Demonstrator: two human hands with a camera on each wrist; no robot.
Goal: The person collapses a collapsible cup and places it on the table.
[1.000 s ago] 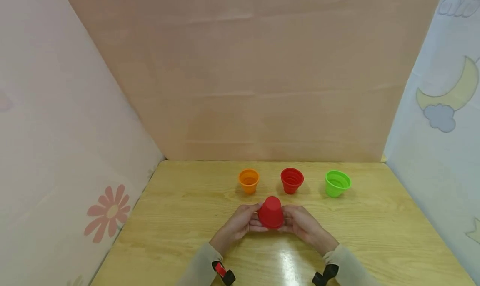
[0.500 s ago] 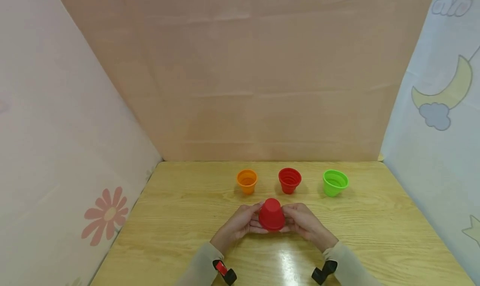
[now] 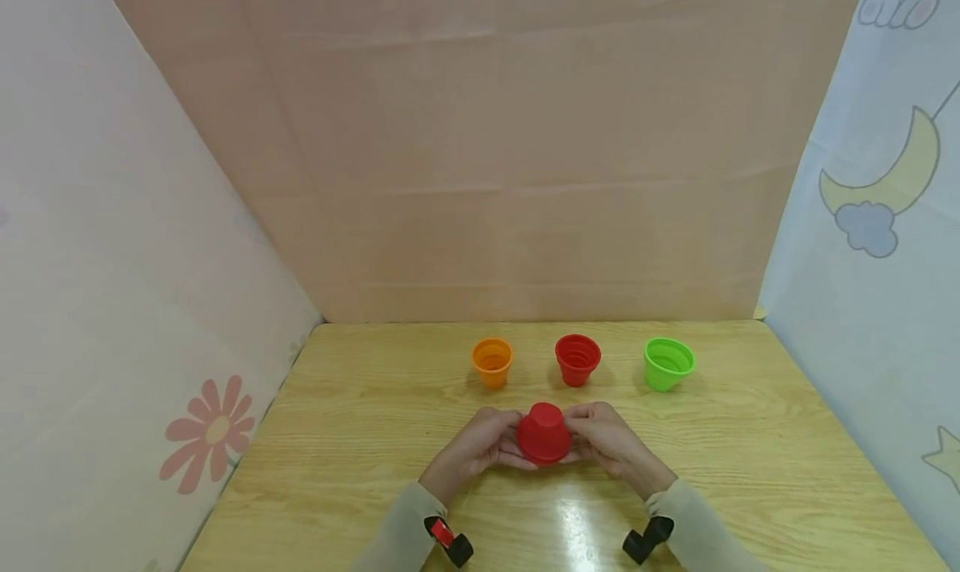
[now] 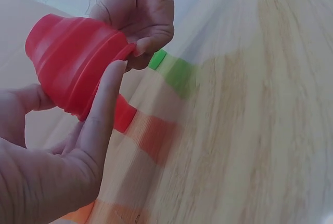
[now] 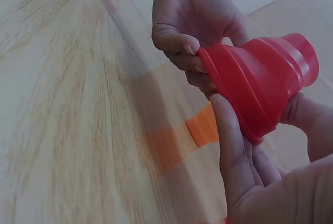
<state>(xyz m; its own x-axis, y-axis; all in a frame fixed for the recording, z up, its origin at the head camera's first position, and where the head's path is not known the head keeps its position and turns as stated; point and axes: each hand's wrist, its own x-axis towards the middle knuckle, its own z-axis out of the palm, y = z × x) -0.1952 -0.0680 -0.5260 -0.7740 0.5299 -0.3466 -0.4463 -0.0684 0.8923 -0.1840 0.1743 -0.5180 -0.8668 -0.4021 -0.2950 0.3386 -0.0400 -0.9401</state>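
Observation:
Both hands hold a red collapsible cup upside down, its narrow base up and wide rim down, above the table. My left hand grips it from the left and my right hand from the right. In the left wrist view the ridged wall of the red cup shows, with fingers along the rim and the left thumb on the side. The right wrist view has the right fingers under the rim of the cup and the thumb near its narrower part.
Behind the hands stand three upright cups in a row: an orange cup, another red cup and a green cup. The wooden table meets a brown backdrop at the back and printed white sheets at both sides.
The held red cup has become shorter and wider-looking, its base sinking toward its rim. Both hands keep their hold, the right hand's knuckles slightly raised. The head view has shifted slightly.

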